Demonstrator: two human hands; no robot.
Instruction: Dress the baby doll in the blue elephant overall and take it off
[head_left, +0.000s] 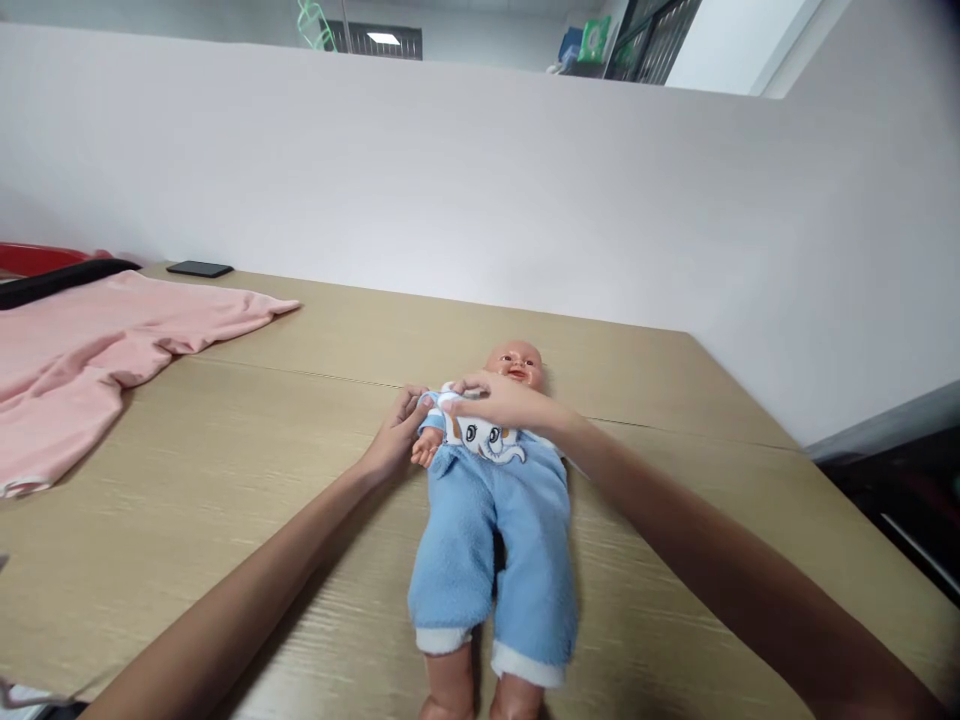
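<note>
A baby doll (514, 362) lies face up on the table, its feet toward me. It wears a blue fleece outfit (457, 530) with white cuffs and an animal face (484, 438) on the chest. At the doll's shoulder on the left side of the picture, my left hand (401, 430) pinches the edge of the outfit. My right hand (495, 398) reaches across the chest, just below the doll's chin, and its fingers close on the cloth at the same shoulder. One small doll hand (426, 447) pokes out of the sleeve under my left fingers.
A pink garment (112, 350) is spread over the table's left side. Behind it lie a dark phone-like slab (200, 269), a black bar (67, 280) and something red (52, 258). A white wall (420, 180) rises along the wooden table's (315, 340) far edge.
</note>
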